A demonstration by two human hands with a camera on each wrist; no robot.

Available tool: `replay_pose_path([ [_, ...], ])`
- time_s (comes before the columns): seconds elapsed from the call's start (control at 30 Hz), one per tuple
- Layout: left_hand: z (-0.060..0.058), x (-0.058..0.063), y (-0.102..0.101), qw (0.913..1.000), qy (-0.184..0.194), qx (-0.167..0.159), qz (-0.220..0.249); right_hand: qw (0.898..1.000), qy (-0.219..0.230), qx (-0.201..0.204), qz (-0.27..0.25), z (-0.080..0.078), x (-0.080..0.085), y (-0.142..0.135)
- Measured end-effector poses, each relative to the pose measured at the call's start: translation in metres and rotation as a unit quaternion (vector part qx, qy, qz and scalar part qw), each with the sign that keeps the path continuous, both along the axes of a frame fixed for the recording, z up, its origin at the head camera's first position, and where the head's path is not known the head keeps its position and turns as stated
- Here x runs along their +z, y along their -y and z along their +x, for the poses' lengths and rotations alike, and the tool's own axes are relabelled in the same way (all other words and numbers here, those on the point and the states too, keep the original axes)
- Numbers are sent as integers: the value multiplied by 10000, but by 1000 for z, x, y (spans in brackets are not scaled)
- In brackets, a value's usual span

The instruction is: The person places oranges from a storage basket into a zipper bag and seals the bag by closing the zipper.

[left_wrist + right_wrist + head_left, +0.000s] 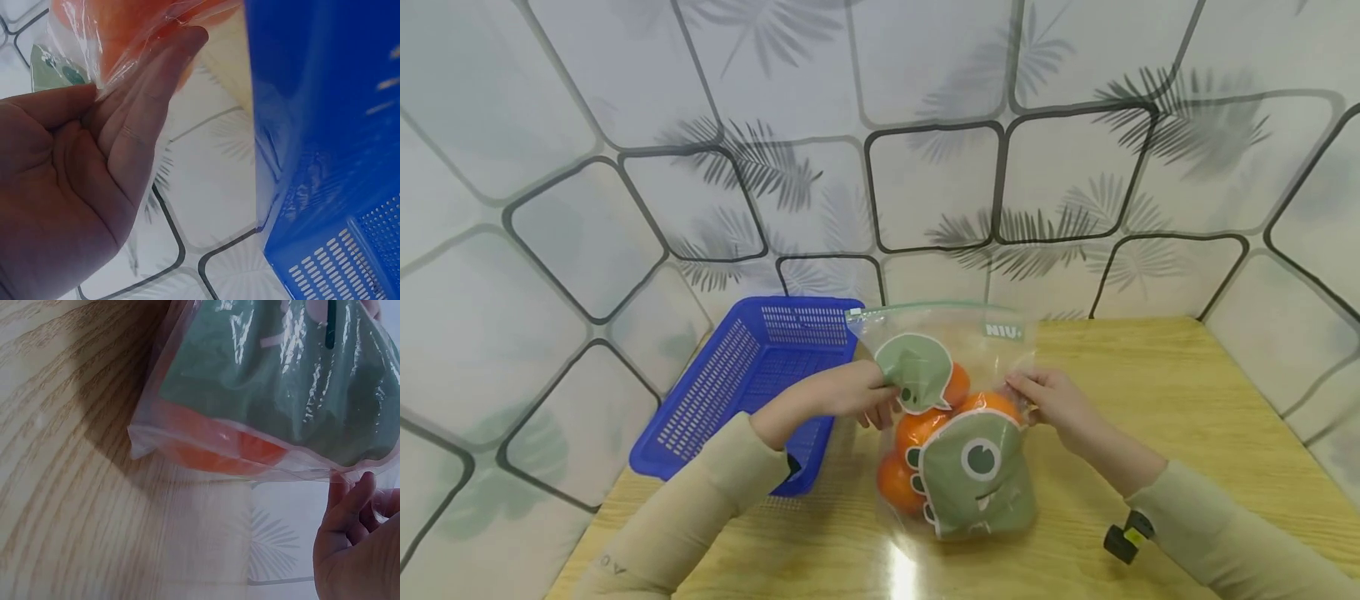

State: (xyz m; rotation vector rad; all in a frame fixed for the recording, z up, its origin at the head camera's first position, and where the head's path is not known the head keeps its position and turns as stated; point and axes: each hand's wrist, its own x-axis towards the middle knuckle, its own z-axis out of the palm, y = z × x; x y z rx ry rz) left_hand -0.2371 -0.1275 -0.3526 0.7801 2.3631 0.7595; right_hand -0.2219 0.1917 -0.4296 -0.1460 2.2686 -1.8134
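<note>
A clear zip bag [981, 462] with a green cartoon print and a green zip strip [940, 307] along its top is held upright over the wooden table. Several round orange fruits [901, 485], which look like oranges, fill its lower part, some hidden by the print. My left hand [850, 390] pinches the bag's left side between thumb and fingers, shown close in the left wrist view [94, 150]. On the opposite side, my right hand [1060, 404] pinches the plastic edge. Whether the bag's bottom touches the table I cannot tell.
To the left of the bag stands a blue perforated plastic basket [715, 400], partly behind my left forearm. The wooden table [1150, 383] extends to the right. Patterned cloth [936, 187] with leaf prints hangs behind and at the sides.
</note>
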Motion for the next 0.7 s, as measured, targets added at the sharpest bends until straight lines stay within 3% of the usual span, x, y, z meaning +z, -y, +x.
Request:
replay_pose_path([
  [0.1, 0, 0, -3, 9998, -108, 15, -180, 10000, 41, -8, 47, -1, -1, 1],
  [0.23, -3, -2, -6, 9965, -608, 171, -555, 9999, 143, -15, 39, -4, -3, 2],
  [0.33, -2, -3, -8, 9866, -1210, 257, -1062, 9996, 261, 71, 37, -6, -7, 1],
  [0.4, 2, -2, -9, 9743, -1698, 301, -1446, 9992, 342, 189, 25, -7, -9, 1],
  [0.47, 10, -3, -10, 9548, -2369, 331, -1765, 9987, 401, 300, -15, -8, -10, 0],
  [0.53, 21, -5, -12, 9268, -3068, 400, -2127, 9983, 411, 404, 18, -8, -10, 0],
  [0.63, 39, -10, -18, 8602, -4361, 456, -2603, 9978, 297, 568, 142, -8, -11, -1],
  [0.7, 47, -14, -21, 8208, -5012, 474, -2698, 9970, 204, 698, 251, -6, -12, -1],
])
